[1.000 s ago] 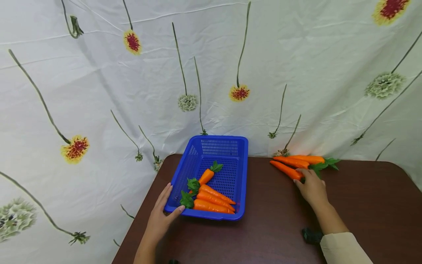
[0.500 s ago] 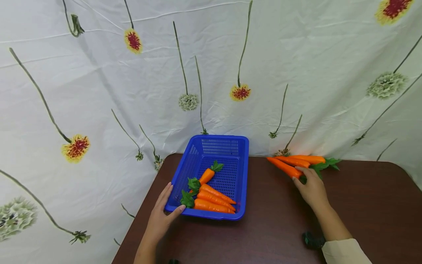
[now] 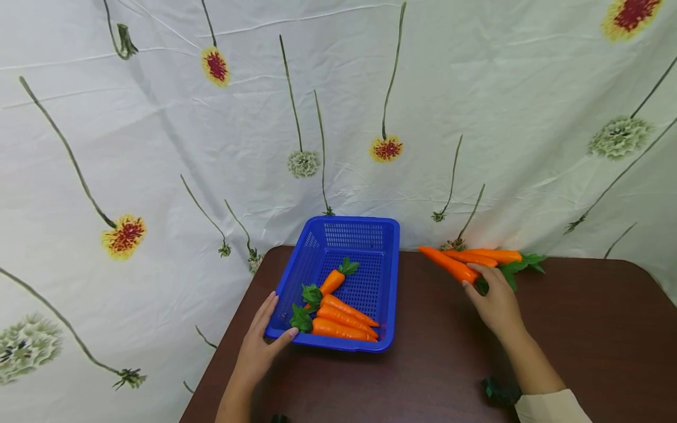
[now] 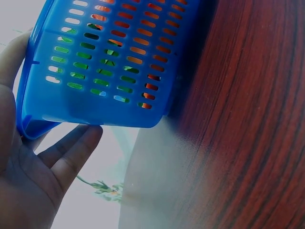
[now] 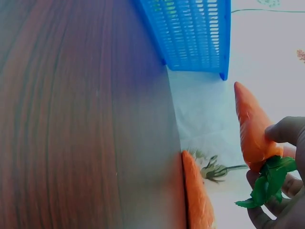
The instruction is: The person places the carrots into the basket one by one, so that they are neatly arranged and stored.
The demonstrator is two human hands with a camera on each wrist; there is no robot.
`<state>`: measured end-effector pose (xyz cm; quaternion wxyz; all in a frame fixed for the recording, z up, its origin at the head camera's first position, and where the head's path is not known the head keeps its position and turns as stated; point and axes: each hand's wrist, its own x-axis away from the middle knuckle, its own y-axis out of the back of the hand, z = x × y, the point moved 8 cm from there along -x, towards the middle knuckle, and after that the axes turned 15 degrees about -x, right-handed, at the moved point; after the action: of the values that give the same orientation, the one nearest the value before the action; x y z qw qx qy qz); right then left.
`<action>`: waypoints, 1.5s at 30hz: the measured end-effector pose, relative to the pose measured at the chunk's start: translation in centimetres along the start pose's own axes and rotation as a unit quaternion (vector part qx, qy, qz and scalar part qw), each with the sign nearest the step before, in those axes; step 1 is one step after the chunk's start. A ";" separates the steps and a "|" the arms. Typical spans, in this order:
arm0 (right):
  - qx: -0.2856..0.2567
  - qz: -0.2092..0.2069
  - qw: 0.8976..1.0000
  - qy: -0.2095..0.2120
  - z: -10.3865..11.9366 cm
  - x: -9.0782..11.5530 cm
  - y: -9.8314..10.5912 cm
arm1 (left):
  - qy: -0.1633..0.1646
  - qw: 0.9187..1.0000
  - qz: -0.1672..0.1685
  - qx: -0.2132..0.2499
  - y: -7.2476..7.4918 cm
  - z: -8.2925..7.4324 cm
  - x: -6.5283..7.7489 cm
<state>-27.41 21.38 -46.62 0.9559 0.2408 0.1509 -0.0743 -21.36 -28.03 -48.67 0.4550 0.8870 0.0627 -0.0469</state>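
Orange carrot (image 3: 449, 264) pinched in R grip (image 3: 499, 305) nr leafy end, tip fwd; L grip (image 3: 257, 351) spread, touching basket (image 3: 349, 344).

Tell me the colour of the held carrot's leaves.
Green leaves; the right wrist view shows them best.
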 end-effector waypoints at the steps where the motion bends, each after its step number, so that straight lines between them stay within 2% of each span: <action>1: -0.004 -0.001 1.000 0.004 0.2 0.1 -0.1 | 0.000 1.000 -0.001 0.000 0.0 0.0 0.0; 13: -0.035 0.002 0.999 0.026 2.2 0.9 -1.2 | -0.010 1.000 -0.006 0.007 0.1 -0.2 -0.3; 18: -0.053 -0.004 0.997 0.053 3.5 1.1 -1.4 | -0.009 1.000 -0.005 0.007 0.1 -0.3 -0.3; 25: -0.070 0.009 0.995 0.070 5.6 1.9 -2.3 | -0.012 1.000 -0.005 0.000 0.1 -0.2 -0.2; 37: -0.066 0.025 0.990 0.121 8.1 3.4 -5.0 | -0.004 1.000 -0.001 0.004 0.0 -0.2 0.1; 45: -0.088 0.053 0.984 0.146 9.6 4.1 -7.3 | -0.006 1.000 -0.004 0.003 0.0 -0.1 0.0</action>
<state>-22.64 10.05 -43.11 0.9437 0.1713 0.2819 0.0259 -21.34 -27.99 -48.61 0.4529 0.8877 0.0633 -0.0546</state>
